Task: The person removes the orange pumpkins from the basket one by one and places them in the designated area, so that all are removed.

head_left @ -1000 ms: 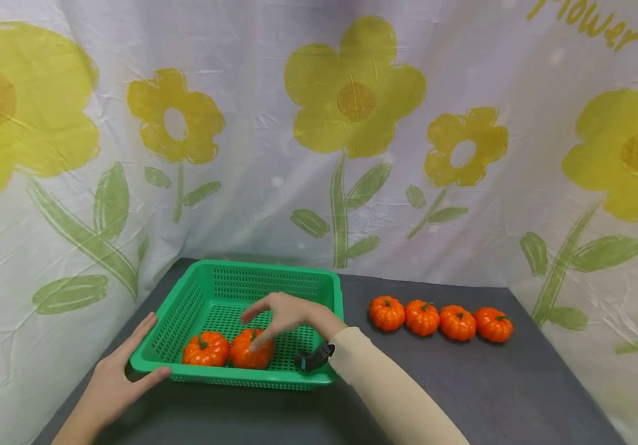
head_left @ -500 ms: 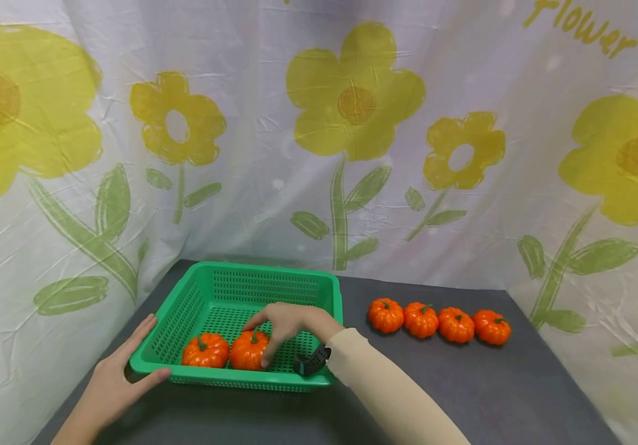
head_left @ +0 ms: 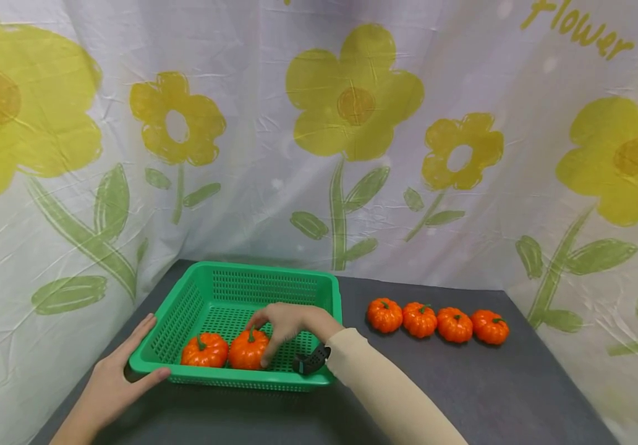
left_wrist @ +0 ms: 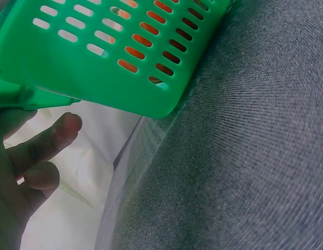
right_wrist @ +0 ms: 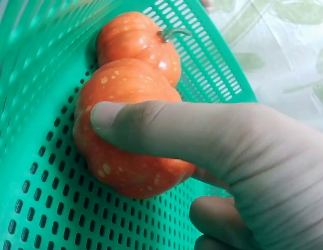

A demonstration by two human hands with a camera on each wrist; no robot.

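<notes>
A green plastic basket (head_left: 271, 270) with slotted walls stands on the dark table. Two small orange pumpkins lie side by side near its front wall. My right hand (head_left: 291, 321) reaches inside and grips the right-hand pumpkin (head_left: 245, 352), thumb on its near side, fingers partly hidden behind it. In the right wrist view the thumb presses the speckled skin of this pumpkin (right_wrist: 125, 179). The left-hand pumpkin (head_left: 204, 351) sits against it, untouched by the hand. My left hand (head_left: 110, 383) rests spread at the basket's front left corner, its thumb and fingers straight along the rim.
On the table right of the basket, several more orange pumpkins (head_left: 420, 320) stand in a row. A white cloth with yellow flowers (head_left: 252, 204) hangs behind and at both sides. A black watch (head_left: 312, 360) is on the right wrist, close to the basket's front rim.
My right hand has lowered onto the right-hand pumpkin and its fingers have closed round it. That pumpkin has barely moved. The left hand and the basket stay in place.
</notes>
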